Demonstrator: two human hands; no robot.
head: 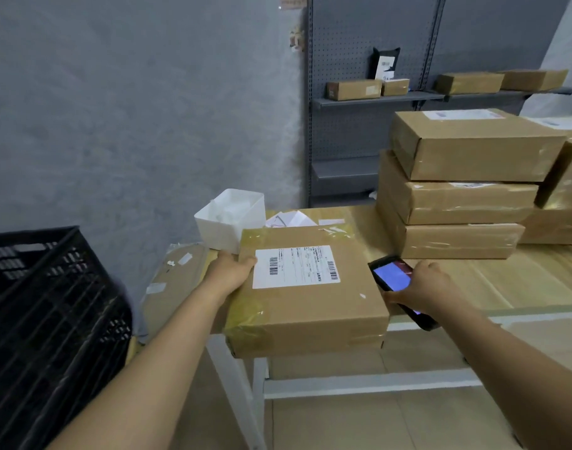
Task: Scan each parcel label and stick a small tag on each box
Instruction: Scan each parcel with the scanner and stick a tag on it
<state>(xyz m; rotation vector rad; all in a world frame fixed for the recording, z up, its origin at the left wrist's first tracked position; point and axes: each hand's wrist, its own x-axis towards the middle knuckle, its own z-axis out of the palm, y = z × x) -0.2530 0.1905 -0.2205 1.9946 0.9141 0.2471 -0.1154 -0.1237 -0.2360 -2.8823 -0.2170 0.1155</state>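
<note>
A brown cardboard parcel lies at the table's near left corner, jutting over the front edge. A white shipping label with barcodes faces up on its top. My left hand grips the parcel's left edge, thumb on top beside the label. My right hand holds a black handheld scanner just right of the parcel; its lit blue screen faces up. A white bin with small white pieces inside stands behind the parcel.
Three taped parcels are stacked at the right of the table, more beside them. A black plastic crate stands at my left. A grey pegboard shelf with small boxes is behind. Loose paper lies near the bin.
</note>
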